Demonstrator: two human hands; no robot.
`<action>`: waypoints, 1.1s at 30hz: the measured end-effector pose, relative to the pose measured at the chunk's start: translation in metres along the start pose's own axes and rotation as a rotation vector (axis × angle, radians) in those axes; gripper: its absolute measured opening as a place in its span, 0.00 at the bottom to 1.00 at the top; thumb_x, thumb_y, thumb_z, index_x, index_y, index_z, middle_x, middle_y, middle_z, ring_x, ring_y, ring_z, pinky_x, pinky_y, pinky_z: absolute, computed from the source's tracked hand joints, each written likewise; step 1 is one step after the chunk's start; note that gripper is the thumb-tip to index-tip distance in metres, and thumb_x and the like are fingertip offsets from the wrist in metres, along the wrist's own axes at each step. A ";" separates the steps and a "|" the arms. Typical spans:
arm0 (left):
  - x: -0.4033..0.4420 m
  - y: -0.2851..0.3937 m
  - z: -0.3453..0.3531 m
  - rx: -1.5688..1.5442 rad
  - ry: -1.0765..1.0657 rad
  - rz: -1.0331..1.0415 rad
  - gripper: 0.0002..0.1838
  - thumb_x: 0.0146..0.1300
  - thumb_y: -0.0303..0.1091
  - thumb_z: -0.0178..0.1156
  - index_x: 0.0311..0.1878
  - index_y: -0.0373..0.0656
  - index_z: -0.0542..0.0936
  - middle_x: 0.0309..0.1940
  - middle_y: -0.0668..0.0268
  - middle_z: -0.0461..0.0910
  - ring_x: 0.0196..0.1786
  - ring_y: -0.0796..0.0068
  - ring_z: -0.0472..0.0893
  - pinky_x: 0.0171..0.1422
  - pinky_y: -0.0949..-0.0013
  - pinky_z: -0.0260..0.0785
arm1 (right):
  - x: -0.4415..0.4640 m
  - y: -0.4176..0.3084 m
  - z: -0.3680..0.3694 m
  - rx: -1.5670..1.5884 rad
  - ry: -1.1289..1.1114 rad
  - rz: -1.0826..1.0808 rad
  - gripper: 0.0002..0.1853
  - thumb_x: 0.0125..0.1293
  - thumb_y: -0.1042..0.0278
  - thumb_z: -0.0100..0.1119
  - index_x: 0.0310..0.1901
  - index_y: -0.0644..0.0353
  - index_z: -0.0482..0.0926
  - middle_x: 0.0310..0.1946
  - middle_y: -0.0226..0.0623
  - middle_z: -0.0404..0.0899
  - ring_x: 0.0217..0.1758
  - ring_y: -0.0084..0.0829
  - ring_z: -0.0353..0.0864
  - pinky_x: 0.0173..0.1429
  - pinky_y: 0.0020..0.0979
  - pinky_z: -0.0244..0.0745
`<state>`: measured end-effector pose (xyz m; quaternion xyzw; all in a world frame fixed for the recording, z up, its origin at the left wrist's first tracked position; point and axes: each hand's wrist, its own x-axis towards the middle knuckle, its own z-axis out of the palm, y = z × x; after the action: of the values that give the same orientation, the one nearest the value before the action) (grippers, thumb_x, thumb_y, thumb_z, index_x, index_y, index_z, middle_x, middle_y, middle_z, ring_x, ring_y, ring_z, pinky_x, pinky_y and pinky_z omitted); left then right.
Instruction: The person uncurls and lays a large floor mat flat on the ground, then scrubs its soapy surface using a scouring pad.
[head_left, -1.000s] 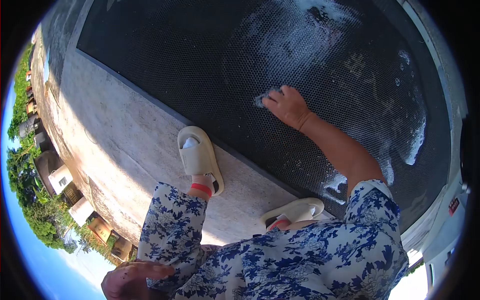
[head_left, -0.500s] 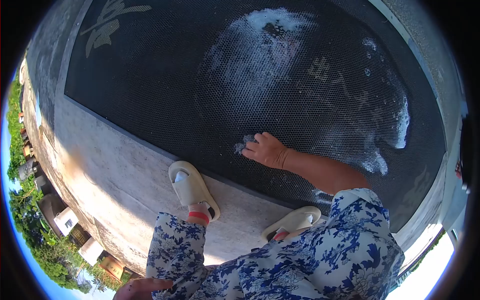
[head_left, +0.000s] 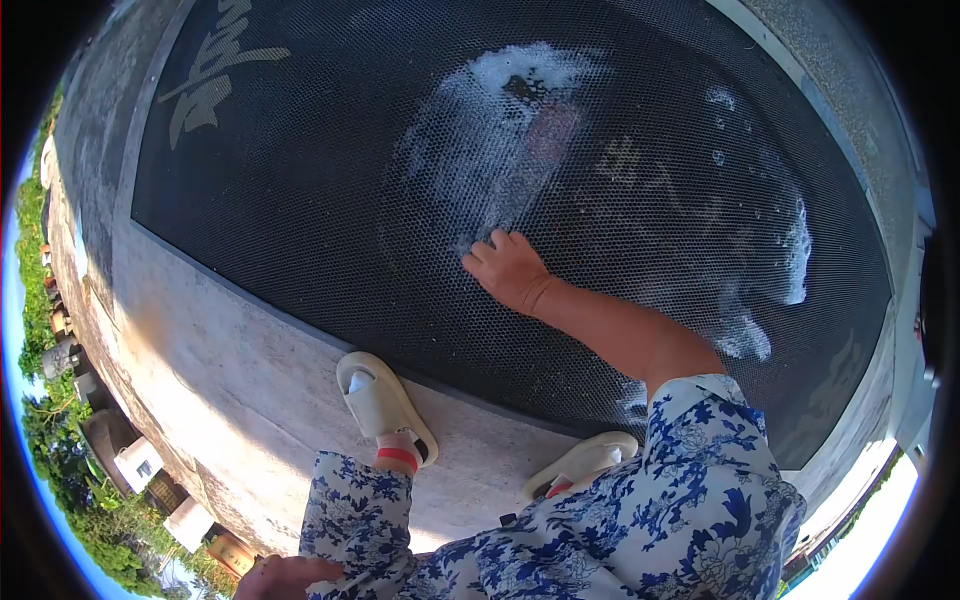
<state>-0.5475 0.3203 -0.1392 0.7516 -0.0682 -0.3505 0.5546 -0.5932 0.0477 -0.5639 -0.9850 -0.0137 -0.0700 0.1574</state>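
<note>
My right hand (head_left: 510, 272) is closed and pressed down on a black mesh mat (head_left: 300, 270). Under its fingertips sits a grey, wiry scrubber (head_left: 482, 240), mostly hidden by the fingers. White suds (head_left: 480, 130) spread over the mat just beyond that hand, with a thicker patch at the far end. At the lower left edge, my left hand (head_left: 290, 577) rests beside the patterned trouser leg; its fingers are only partly visible.
My feet in beige slippers (head_left: 388, 408) stand on the concrete floor (head_left: 220, 330) along the mat's near edge. More foam (head_left: 797, 255) lies on the mat's right side. Pots and boxes (head_left: 140, 460) line the far left, with plants behind them.
My right hand has moved forward and slightly left across the mat with the scrubber, into the edge of the sudsy area. My left hand has hardly moved.
</note>
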 end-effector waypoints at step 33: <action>0.109 -0.125 0.045 -0.125 -0.049 -0.077 0.31 0.65 0.41 0.60 0.67 0.37 0.66 0.48 0.45 0.80 0.47 0.50 0.83 0.53 0.50 0.77 | 0.125 0.214 -0.037 -0.230 0.175 1.277 0.17 0.67 0.62 0.57 0.56 0.55 0.75 0.57 0.40 0.72 0.59 0.45 0.70 0.61 0.44 0.71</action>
<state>-0.5288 0.2785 -0.3048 0.7086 -0.0309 -0.3934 0.5849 -0.4634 -0.1662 -0.5773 -0.8007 0.5942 -0.0437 0.0620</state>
